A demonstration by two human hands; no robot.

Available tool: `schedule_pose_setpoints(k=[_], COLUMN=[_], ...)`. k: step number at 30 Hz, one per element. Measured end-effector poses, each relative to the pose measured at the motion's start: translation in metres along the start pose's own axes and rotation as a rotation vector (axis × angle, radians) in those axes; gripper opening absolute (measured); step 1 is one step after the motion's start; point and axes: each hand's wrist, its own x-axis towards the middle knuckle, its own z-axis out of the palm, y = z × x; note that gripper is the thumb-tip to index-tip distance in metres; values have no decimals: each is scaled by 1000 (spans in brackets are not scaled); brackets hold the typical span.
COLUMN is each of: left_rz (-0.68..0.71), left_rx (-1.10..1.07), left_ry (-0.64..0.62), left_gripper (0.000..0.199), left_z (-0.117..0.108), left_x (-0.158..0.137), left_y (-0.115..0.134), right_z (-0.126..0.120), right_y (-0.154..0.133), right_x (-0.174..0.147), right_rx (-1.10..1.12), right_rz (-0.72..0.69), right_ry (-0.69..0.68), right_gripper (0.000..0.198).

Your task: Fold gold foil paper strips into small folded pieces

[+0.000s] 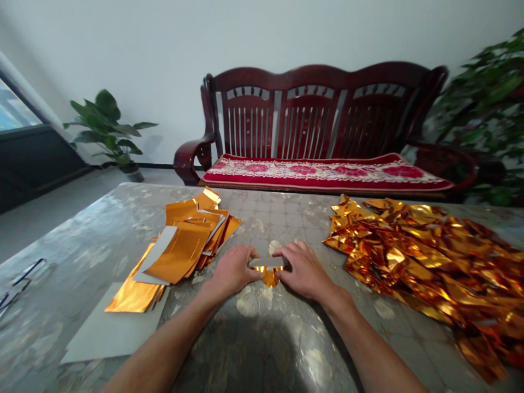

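Note:
Between my two hands, low over the middle of the table, is a small piece of gold foil paper [269, 277] with a pale grey back strip facing up. My left hand [234, 268] grips its left end, thumb in front and fingers behind. The right end is pinched the same way by my right hand [305, 268]. A shiny folded gold part hangs down between the thumbs. Left of my hands lies a loose stack of flat gold foil sheets [184, 248], some with the grey side up. To the right spreads a large heap of folded gold foil pieces [413, 256].
A patterned cover lies on the table [262, 338]. Grey paper sheets [110, 333] lie under the foil stack, and eyeglasses [22, 284] rest at the left edge. Behind stand a dark wooden bench [311, 114] with a red floral cushion [323, 172] and potted plants [108, 128].

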Motion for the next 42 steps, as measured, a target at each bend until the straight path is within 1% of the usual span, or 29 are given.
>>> schedule_pose_setpoints(k=[4,6,10,15,18,22,24,27,29,32,36,37,39,41,42], left_rz=[7,19,44,156,242,359,395,419,411,370,296,269,202,141,119], left_rx=[-27,-73,-99,-62,39,283,372,433,453,456,377,353,301,226,187], left_ry=[27,42,93,128,135,127,114,82,53,15,7,16,40,62,69], left_gripper=[16,12,6,5,7,12,12,8,7,9,19,20,16,7,6], left_z=[5,8,13,14,12,10,11,10,9,7,7,7,9,10,9], left_x=[3,5,6,-1,-6,-13,-16,-22,-27,-34,-34,-32,-27,-22,-19], left_y=[-4,-7,-9,-5,-2,0,2,5,9,16,22,22,20,17,16], right_z=[-1,1,5,7,5,4,4,5,5,2,-1,-1,1,3,4], right_y=[1,3,8,10,10,11,11,13,13,11,3,2,1,1,2], right_x=[1,1,0,-4,-7,-12,-14,-18,-21,-25,-25,-24,-21,-17,-16], right_rx=[8,28,30,-29,-84,-124,-122,-107,-87,-42,-18,-20,-26,-27,-25], right_rz=[21,29,-5,-141,-221,-269,-284,-300,-303,-285,-178,-149,-104,-74,-63], right_ry=[1,20,81,134,147,146,140,140,130,110,108,111,112,102,95], right_gripper=[13,7,8,11,14,19,20,21,22,28,20,20,21,14,9])
